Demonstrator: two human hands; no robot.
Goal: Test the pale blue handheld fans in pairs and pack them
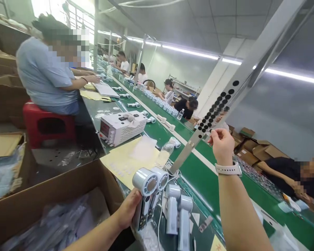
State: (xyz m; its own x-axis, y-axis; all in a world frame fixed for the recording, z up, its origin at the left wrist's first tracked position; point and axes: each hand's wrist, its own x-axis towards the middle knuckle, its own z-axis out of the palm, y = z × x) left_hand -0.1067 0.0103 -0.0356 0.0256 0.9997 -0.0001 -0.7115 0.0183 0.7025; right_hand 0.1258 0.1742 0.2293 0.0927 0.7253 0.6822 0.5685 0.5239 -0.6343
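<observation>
My left hand (127,209) grips a white handheld fan (146,195) near the front edge of the bench, its round head facing up toward me. My right hand (222,144), with a white watch on its wrist, is raised at a slanted metal bar (240,73) covered with several black round stickers (211,113); its fingertips pinch at the stickers. Two more white fans (177,209) lie just right of the held one.
A green conveyor belt (199,174) runs away with several fans on it. A white power supply box (121,127) and yellow sheets (125,160) lie on the bench. An open cardboard box (54,209) is at lower left. Other people sit along both sides.
</observation>
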